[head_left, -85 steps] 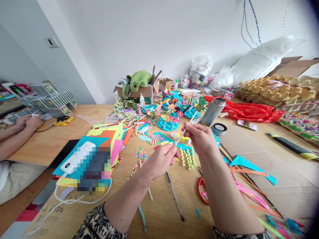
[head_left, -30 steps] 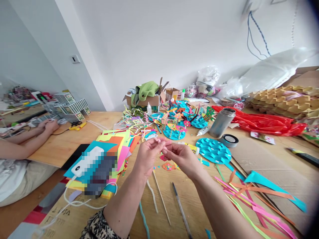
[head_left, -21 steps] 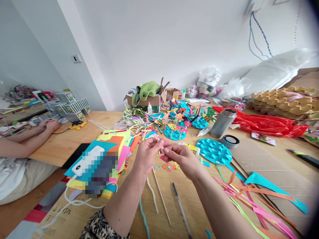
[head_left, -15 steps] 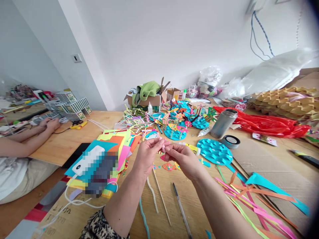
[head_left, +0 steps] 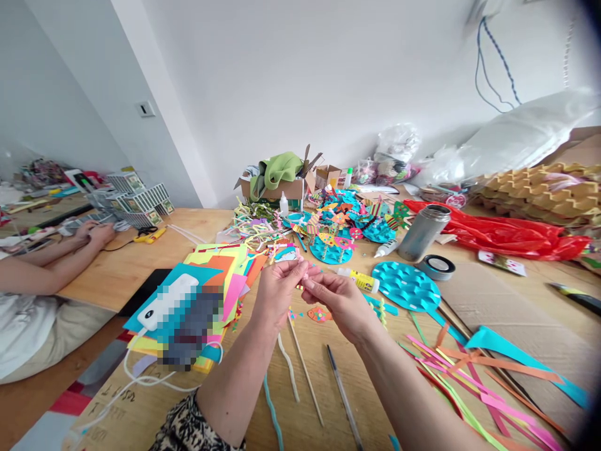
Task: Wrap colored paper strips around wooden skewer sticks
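Close together above the table, my left hand (head_left: 278, 291) and my right hand (head_left: 339, 304) pinch a small pink twisted piece (head_left: 305, 270) between thumbs and fingertips. Fingers hide much of it, so its kind is unclear. An orange paper fish (head_left: 319, 314) lies just under the right hand. Below the hands, a white fuzzy stem (head_left: 288, 369), a teal fuzzy stem (head_left: 273, 413), a thin wooden stick (head_left: 306, 373) and a pen (head_left: 344, 398) lie on the wood. Beyond the right fingers is a yellow glue tube (head_left: 365, 280); a yellow-green curly strip (head_left: 382, 311) sits by the right wrist.
A blue scalloped disc (head_left: 406, 286), metal bottle (head_left: 425, 232) and tape roll (head_left: 436, 267) stand right, with paper strips (head_left: 488, 376) nearer. Coloured paper (head_left: 230, 275) and a white power bank (head_left: 169, 300) lie left. Another person's hands (head_left: 96, 233) rest far left.
My right hand has shifted slightly left, its fingers tighter around the pink piece. The yellow-green curly strip by the right wrist now shows. The view has shifted slightly.
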Action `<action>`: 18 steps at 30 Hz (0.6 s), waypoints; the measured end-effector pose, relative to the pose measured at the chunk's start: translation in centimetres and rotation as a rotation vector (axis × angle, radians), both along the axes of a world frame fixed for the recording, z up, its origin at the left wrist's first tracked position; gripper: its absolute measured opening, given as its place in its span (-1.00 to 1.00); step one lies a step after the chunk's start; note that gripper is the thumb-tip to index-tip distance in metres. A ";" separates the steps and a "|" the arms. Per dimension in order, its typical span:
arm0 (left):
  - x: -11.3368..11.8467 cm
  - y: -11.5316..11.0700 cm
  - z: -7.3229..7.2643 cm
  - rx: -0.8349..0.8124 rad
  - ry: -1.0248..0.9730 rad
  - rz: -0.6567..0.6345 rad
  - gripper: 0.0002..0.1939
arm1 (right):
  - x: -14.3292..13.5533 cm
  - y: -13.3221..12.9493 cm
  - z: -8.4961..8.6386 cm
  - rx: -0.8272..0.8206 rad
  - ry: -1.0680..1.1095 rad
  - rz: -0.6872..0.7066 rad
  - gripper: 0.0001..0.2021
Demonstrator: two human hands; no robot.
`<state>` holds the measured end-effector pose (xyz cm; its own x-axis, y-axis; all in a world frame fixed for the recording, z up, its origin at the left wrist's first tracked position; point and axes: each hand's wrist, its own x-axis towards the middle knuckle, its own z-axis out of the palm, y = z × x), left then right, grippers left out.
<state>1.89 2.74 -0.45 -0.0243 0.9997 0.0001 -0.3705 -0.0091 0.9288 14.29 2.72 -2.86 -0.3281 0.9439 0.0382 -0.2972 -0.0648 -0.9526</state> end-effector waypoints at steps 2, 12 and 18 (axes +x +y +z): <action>-0.1 0.0 0.0 -0.004 -0.006 -0.007 -0.72 | -0.1 0.0 0.0 0.014 -0.006 -0.006 -0.77; -0.7 -0.2 0.9 -0.037 -0.024 -0.023 -0.69 | 0.1 0.0 0.4 0.085 -0.051 0.082 -0.82; -1.1 -0.3 1.1 -0.055 -0.016 -0.040 -0.70 | 0.1 -0.3 0.5 0.131 -0.166 0.089 -0.79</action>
